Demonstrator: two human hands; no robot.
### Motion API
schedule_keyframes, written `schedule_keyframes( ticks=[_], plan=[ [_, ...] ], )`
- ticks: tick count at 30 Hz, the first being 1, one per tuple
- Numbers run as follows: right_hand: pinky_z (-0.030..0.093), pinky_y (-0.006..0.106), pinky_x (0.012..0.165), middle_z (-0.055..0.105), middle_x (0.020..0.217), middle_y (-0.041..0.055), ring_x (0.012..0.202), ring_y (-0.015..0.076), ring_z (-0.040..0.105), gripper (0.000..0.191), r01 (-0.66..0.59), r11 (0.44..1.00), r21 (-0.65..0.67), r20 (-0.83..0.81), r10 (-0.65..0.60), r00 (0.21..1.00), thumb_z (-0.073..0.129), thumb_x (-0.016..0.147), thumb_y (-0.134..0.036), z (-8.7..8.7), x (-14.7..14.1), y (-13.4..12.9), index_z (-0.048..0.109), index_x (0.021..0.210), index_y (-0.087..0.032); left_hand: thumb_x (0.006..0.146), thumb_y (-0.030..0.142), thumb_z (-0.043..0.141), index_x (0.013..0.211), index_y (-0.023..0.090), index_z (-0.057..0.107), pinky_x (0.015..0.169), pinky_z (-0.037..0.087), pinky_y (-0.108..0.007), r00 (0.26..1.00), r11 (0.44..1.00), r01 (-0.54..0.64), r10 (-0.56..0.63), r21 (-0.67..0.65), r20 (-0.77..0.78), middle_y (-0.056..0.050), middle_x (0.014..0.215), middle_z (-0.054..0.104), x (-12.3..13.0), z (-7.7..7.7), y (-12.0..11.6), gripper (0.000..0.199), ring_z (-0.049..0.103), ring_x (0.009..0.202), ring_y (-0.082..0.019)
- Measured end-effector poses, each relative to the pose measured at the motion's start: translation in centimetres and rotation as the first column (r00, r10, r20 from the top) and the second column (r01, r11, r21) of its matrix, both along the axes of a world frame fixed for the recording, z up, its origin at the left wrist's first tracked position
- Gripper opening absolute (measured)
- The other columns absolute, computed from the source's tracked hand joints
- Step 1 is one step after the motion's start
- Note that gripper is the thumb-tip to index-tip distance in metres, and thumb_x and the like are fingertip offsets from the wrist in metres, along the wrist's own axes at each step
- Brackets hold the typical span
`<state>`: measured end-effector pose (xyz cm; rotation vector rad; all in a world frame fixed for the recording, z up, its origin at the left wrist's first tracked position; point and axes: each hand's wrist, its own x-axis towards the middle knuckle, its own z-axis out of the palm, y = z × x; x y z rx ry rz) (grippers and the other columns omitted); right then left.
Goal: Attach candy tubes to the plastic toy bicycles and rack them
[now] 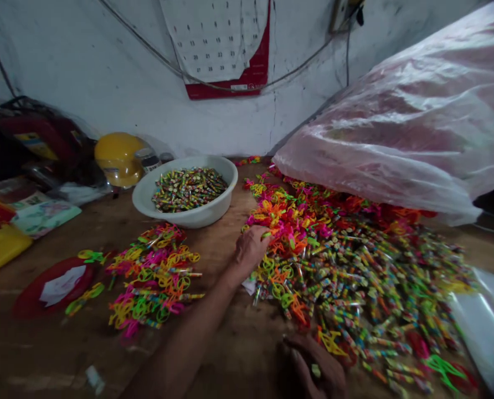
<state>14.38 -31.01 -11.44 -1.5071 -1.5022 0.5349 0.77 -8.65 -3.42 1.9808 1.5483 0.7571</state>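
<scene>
My left hand (252,248) reaches over the left edge of the bright plastic pieces (288,216), its fingers bent together around something too small to make out. Near the front edge of the table, my right hand (313,366) is curled, with a small pale green bit showing between its fingers. Just beyond it spreads a big heap of small patterned tubes (367,282). A separate pile of coloured plastic pieces with tubes (159,277) lies left of my left forearm.
A white bowl of patterned tubes (184,220) stands at the back. A large plastic bag (396,127) leans over the right heap. At left are a red dish with paper (26,299), a yellow helmet-like object (118,158) and a yellow packet (4,249).
</scene>
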Motion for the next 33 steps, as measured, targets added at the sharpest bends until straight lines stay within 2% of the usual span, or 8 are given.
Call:
schedule_keyframes(
  ticks=[5,8,10,13,15,19,22,33],
  plan=[
    [0.057,0.032,0.076,0.072,0.095,0.0051,0.088,0.0226,0.068,0.025,-0.090,0.983,-0.161,-0.190,0.058,0.980,0.056,0.082,-0.036,2.3,1.0,0.6,0.069,0.099,-0.025,0.084,0.031,0.053,0.093,0.016,0.068,0.089,0.043,-0.027,0.990,0.997,-0.063,0.068,-0.043,0.125,-0.008,0.121,0.055,-2.9,1.4,-3.5,0.024,0.052,0.109,-0.018],
    [0.057,0.028,0.066,0.072,0.094,0.0077,0.082,0.0215,0.068,0.032,-0.129,0.958,-0.258,-0.329,0.038,0.943,0.056,0.081,-0.042,4.8,1.1,1.0,0.068,0.102,-0.021,0.086,0.033,0.048,0.104,0.013,0.064,0.073,0.048,-0.024,0.963,0.986,-0.032,0.074,-0.163,0.261,-0.008,0.103,0.063,-3.7,1.3,-7.2,0.030,0.061,0.089,-0.015],
    [0.051,0.022,0.047,0.072,0.089,0.0070,0.059,0.0152,0.064,0.035,-0.122,0.950,-0.288,-0.386,0.002,0.923,0.056,0.081,-0.045,6.4,0.7,1.3,0.068,0.102,-0.020,0.085,0.034,0.051,0.104,0.012,0.061,0.064,0.049,-0.023,0.836,0.920,0.097,0.132,-0.379,0.533,-0.006,0.087,0.066,-3.7,1.1,-10.1,0.030,0.062,0.072,-0.012],
    [0.037,0.019,0.035,0.071,0.081,0.0050,0.043,0.0081,0.050,0.035,-0.081,0.958,-0.276,-0.433,-0.048,0.900,0.056,0.082,-0.045,7.6,-0.4,1.7,0.067,0.102,-0.018,0.076,0.030,0.064,0.094,0.012,0.059,0.062,0.051,-0.023,0.482,0.717,0.382,0.384,-0.584,0.787,-0.006,0.084,0.066,-3.7,1.0,-13.8,0.026,0.064,0.065,-0.012],
    [0.037,0.019,0.037,0.070,0.081,0.0053,0.048,0.0091,0.053,0.033,-0.066,0.967,-0.246,-0.437,-0.050,0.898,0.055,0.082,-0.043,7.5,-1.0,1.5,0.066,0.100,-0.017,0.074,0.026,0.067,0.094,0.013,0.058,0.063,0.053,-0.025,0.421,0.658,0.441,0.448,-0.610,0.788,-0.007,0.090,0.067,-3.8,1.2,-15.5,0.025,0.065,0.065,-0.013],
    [0.044,0.021,0.046,0.068,0.089,0.0054,0.067,0.0140,0.062,0.024,-0.061,0.985,-0.162,-0.301,0.009,0.954,0.053,0.085,-0.036,6.8,-1.3,0.6,0.065,0.098,-0.020,0.076,0.028,0.064,0.101,0.014,0.055,0.058,0.055,-0.028,0.563,0.609,0.452,0.372,-0.652,0.738,-0.009,0.098,0.066,-4.0,1.4,-17.1,0.029,0.068,0.064,-0.017],
    [0.049,0.024,0.058,0.067,0.088,0.0045,0.075,0.0155,0.063,0.018,-0.099,0.993,-0.071,-0.153,0.087,0.984,0.051,0.086,-0.029,6.5,-1.1,0.5,0.064,0.097,-0.021,0.077,0.034,0.062,0.100,0.015,0.051,0.049,0.054,-0.025,0.648,0.655,0.377,0.319,-0.655,0.692,-0.007,0.088,0.068,-3.4,0.9,-17.6,0.032,0.067,0.057,-0.016],
    [0.044,0.026,0.056,0.063,0.096,0.0071,0.073,0.0164,0.062,0.018,-0.032,0.999,0.012,0.416,0.024,0.909,0.048,0.084,-0.018,6.6,-0.5,0.0,0.058,0.100,-0.019,0.073,0.039,0.067,0.077,0.013,0.052,0.047,0.055,-0.025,0.715,0.760,0.271,0.252,-0.591,0.652,-0.001,0.068,0.063,-1.5,-0.7,-16.9,0.031,0.064,0.052,-0.014]
  ],
)
